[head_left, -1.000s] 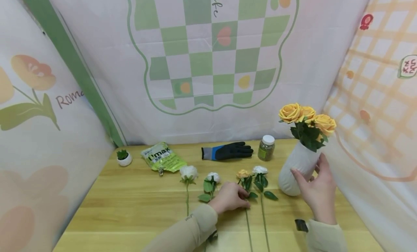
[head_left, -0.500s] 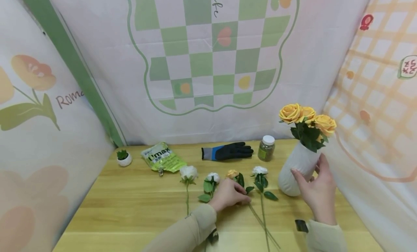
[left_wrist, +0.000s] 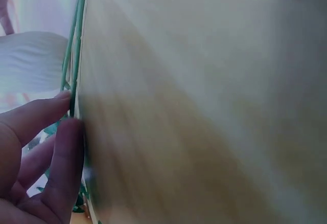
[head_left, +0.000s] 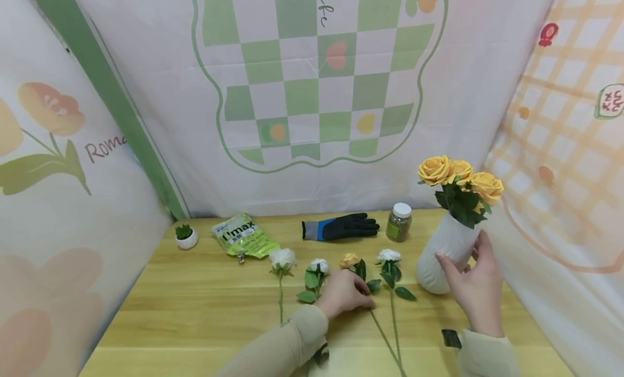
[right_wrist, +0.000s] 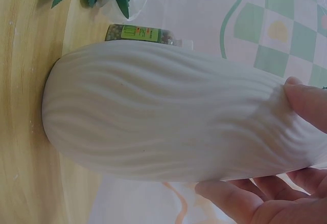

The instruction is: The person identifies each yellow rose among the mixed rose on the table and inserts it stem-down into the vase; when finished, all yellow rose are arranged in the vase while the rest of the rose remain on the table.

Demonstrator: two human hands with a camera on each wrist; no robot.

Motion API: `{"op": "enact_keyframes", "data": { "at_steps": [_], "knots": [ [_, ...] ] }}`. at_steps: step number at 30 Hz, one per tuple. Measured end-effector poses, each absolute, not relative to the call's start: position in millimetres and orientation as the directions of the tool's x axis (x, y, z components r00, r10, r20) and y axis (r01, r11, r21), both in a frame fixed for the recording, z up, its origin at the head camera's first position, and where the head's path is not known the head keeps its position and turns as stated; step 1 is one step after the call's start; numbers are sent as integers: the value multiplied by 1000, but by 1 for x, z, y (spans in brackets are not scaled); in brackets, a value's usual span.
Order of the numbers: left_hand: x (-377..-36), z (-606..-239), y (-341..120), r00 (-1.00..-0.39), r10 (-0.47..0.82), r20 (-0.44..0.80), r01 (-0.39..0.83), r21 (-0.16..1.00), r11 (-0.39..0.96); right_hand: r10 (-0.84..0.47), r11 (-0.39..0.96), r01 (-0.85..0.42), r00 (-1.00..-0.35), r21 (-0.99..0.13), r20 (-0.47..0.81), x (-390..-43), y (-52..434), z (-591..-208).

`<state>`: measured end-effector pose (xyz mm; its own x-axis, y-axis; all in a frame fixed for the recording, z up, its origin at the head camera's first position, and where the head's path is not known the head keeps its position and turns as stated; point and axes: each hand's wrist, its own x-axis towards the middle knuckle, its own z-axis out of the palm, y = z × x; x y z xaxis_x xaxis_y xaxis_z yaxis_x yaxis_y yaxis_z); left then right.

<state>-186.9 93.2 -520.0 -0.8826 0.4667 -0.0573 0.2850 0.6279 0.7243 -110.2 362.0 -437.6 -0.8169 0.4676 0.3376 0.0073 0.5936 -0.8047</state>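
Observation:
My left hand (head_left: 343, 294) pinches the green stem of a single yellow rose (head_left: 349, 260) low over the wooden table. In the left wrist view, thumb and fingertips meet at the stem (left_wrist: 77, 55). Just to the right lies a white rose (head_left: 389, 255) with leaves, its stem converging with the yellow rose's near the front. My right hand (head_left: 478, 290) grips a white ribbed vase (head_left: 439, 260) around its upper part; the vase leans right. Several yellow roses (head_left: 485, 186) stand in it. The right wrist view shows the vase wall (right_wrist: 153, 111) between thumb and fingers.
Left of my left hand lie two more white roses, one (head_left: 282, 258) larger and one (head_left: 319, 266) partly behind the hand. Along the back are a potted succulent (head_left: 186, 237), a green bag (head_left: 246, 237), a black-and-blue glove (head_left: 341, 227) and a lidded jar (head_left: 399, 224).
The yellow rose has turned in my left hand: its bloom shifted left, and its lower stem swung right toward the white rose's stem. The right hand and vase have stayed in place.

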Motion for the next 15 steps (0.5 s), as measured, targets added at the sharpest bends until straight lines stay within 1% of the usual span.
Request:
{"op": "enact_keyframes", "data": {
  "at_steps": [4,7,15],
  "knots": [
    [-184,-516,94,-872,483,-79,300,694,654,467,596,3,-815,-803,343,-110,362,-437],
    [-182,-514,95,-873,483,-71,308,688,657,468,592,2,-815,-806,342,-110,361,-437],
    [-184,-516,95,-885,463,-39,294,726,622,472,588,-5,-810,-809,348,-110,362,-437]
  ]
}}
